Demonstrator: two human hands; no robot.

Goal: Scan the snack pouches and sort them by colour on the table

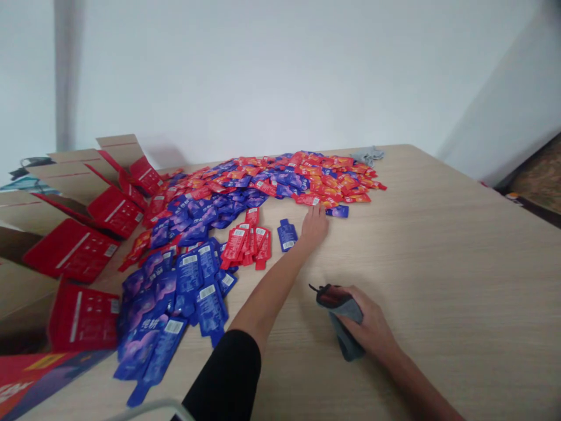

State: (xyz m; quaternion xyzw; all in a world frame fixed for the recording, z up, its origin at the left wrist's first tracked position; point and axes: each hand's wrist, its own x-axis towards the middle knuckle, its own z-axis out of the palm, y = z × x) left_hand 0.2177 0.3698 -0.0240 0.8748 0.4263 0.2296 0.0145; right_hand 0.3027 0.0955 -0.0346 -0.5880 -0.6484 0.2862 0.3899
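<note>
My left hand (314,227) reaches out across the wooden table (438,263) to the near edge of a big heap of red and blue sachets (280,178). Its fingers lie spread on the table at the heap, beside a single blue sachet (287,235) and a small bunch of red sachets (249,241). My right hand (372,327) rests nearer to me, fingers wrapped round a grey cloth pouch (339,318) with a red lining and a black cord. A group of blue sachets (188,292) lies at the left.
Open cardboard boxes (74,175) holding red cartons (114,210) stand along the left side. More red cartons (81,318) lie at the near left. A small grey cloth (368,155) lies at the far end of the heap. A white wall rises behind the table.
</note>
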